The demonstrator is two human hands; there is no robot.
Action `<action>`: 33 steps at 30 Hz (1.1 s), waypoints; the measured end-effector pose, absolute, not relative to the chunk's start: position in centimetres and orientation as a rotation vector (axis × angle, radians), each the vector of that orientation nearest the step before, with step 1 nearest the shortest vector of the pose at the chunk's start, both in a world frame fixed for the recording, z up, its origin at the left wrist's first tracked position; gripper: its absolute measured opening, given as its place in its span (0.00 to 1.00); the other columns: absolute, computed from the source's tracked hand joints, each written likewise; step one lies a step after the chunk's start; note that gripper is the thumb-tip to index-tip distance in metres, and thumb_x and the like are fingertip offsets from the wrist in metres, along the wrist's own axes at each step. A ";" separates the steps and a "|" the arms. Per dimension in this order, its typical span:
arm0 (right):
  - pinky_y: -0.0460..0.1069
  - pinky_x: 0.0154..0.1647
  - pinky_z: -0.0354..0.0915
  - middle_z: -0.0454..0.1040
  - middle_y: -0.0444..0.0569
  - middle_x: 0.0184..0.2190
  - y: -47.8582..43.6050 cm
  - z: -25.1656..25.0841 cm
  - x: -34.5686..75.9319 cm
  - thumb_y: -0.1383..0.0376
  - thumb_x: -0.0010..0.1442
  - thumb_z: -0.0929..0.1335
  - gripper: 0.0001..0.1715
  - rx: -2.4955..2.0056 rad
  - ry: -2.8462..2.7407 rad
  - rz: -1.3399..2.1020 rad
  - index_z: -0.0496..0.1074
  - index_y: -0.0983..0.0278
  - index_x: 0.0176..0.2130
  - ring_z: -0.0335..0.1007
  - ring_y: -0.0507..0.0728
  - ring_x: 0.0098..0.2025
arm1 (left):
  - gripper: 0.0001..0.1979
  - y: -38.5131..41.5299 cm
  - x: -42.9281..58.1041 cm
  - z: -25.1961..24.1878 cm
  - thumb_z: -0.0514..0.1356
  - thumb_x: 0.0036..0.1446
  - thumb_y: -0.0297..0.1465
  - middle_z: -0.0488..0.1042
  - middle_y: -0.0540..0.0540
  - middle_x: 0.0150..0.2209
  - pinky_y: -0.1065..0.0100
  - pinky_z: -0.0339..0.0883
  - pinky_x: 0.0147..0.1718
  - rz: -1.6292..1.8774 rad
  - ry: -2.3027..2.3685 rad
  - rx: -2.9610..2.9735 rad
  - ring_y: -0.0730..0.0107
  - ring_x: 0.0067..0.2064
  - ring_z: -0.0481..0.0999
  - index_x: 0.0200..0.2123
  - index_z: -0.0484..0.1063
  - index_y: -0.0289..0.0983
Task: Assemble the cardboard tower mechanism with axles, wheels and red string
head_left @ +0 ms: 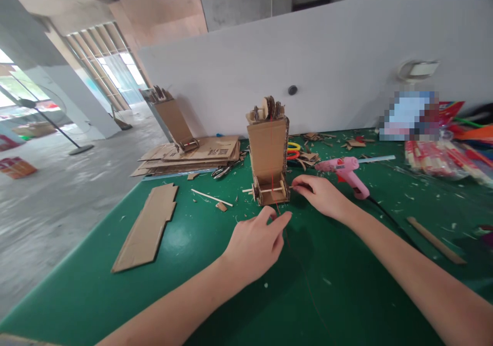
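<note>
A small upright cardboard model (pixel 268 148) stands on the green table, with cardboard discs on top and a thin wooden stick (pixel 269 190) running across its base. Red string (pixel 272 161) hangs down its front and trails over the table towards me. In front of the base, my left hand (pixel 256 238) has thumb and forefinger apart close to the string; whether it touches the string is unclear. At the base's right side, the fingers of my right hand (pixel 318 192) are pinched together near the stick's end. What they grip is hidden.
A pink glue gun (pixel 346 171) lies right of the model, its cord trailing forward. Left are a cut cardboard piece (pixel 148 228), a thin stick (pixel 211 197) and stacked cardboard (pixel 208 148) with a second model (pixel 175 122). Scissors (pixel 294 151) and scraps lie behind.
</note>
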State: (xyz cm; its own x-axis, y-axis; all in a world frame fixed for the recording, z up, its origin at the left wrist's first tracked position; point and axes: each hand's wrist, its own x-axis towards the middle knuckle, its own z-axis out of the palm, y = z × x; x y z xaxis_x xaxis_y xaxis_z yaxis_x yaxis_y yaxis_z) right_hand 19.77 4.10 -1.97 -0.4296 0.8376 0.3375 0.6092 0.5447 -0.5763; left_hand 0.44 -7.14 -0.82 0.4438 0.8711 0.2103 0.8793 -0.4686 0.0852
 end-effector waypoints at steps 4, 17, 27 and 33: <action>0.49 0.37 0.62 0.75 0.47 0.33 4.2 -2.1 19.8 0.65 0.59 0.61 0.09 -1.170 -2.182 0.483 0.70 0.62 0.33 0.69 0.55 0.36 | 0.17 -6.6 0.4 -1.3 0.46 0.60 0.29 0.67 0.49 0.50 0.69 0.70 0.29 -0.323 -1.605 -2.630 0.72 0.34 0.75 0.51 0.64 0.45; 0.50 0.39 0.63 0.75 0.47 0.34 4.2 -2.3 19.8 0.64 0.60 0.61 0.10 -1.163 -2.175 0.480 0.70 0.61 0.34 0.70 0.56 0.37 | 0.15 -6.2 0.4 -1.7 0.48 0.60 0.32 0.69 0.48 0.45 0.68 0.70 0.31 -0.347 -1.698 -2.667 0.70 0.35 0.75 0.49 0.66 0.43; 0.50 0.39 0.62 0.75 0.47 0.34 4.3 -2.5 19.9 0.64 0.60 0.61 0.10 -1.151 -2.176 0.488 0.70 0.61 0.34 0.70 0.55 0.37 | 0.16 -6.1 0.2 -1.9 0.48 0.60 0.33 0.67 0.48 0.47 0.67 0.71 0.32 -0.399 -1.681 -2.674 0.70 0.35 0.75 0.51 0.64 0.44; 0.49 0.37 0.62 0.74 0.47 0.33 4.3 -2.6 19.9 0.64 0.60 0.61 0.09 -1.162 -2.181 0.480 0.69 0.61 0.34 0.69 0.54 0.35 | 0.21 -6.0 0.5 -1.9 0.47 0.61 0.35 0.67 0.44 0.47 0.67 0.71 0.31 -0.404 -1.758 -2.575 0.68 0.37 0.74 0.57 0.56 0.40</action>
State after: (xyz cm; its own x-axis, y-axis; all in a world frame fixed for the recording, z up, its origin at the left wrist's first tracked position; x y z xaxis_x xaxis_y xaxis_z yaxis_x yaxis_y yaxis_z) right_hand 19.92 4.29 -2.57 -0.4253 0.8359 0.3470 0.6127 0.5481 -0.5693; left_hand 0.46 -6.01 -1.88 0.3415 0.9164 0.2089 0.9157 -0.3745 0.1458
